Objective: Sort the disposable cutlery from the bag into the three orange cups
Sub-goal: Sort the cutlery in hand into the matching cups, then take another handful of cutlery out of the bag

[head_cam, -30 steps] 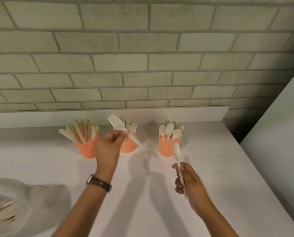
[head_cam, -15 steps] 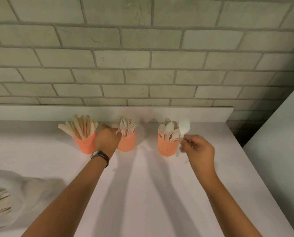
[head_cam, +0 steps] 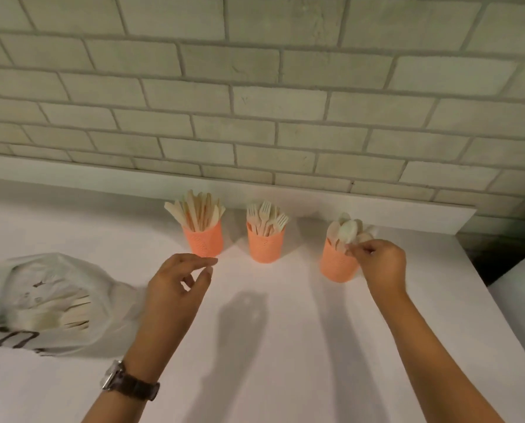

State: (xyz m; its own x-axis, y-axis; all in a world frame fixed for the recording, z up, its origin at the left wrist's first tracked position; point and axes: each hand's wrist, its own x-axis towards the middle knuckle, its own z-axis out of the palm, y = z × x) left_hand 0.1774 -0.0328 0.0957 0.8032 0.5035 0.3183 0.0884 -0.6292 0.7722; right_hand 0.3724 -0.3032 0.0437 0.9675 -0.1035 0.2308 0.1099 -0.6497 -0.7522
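I see all three orange cups [head_cam: 266,244] well filled; my right hand [head_cam: 380,264] pinches a spoon [head_cam: 348,232] into the rightmost, left hand [head_cam: 175,285] loosely open, empty. The bag [head_cam: 50,300] on the desk [head_cam: 285,346] holds more cutlery.

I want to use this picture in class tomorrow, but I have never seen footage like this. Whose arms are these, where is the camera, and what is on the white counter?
No machine here: a person wears a camera on the head, looking down at their own two bare hands. On the counter stand three orange cups: the left cup holds knives, the middle cup forks, the right cup spoons. At the left lies a plastic bag with more cutlery inside. The left hand, with a watch on its wrist, is open and holds nothing. The right hand is at the spoon cup's rim, fingers pinched among the spoons.
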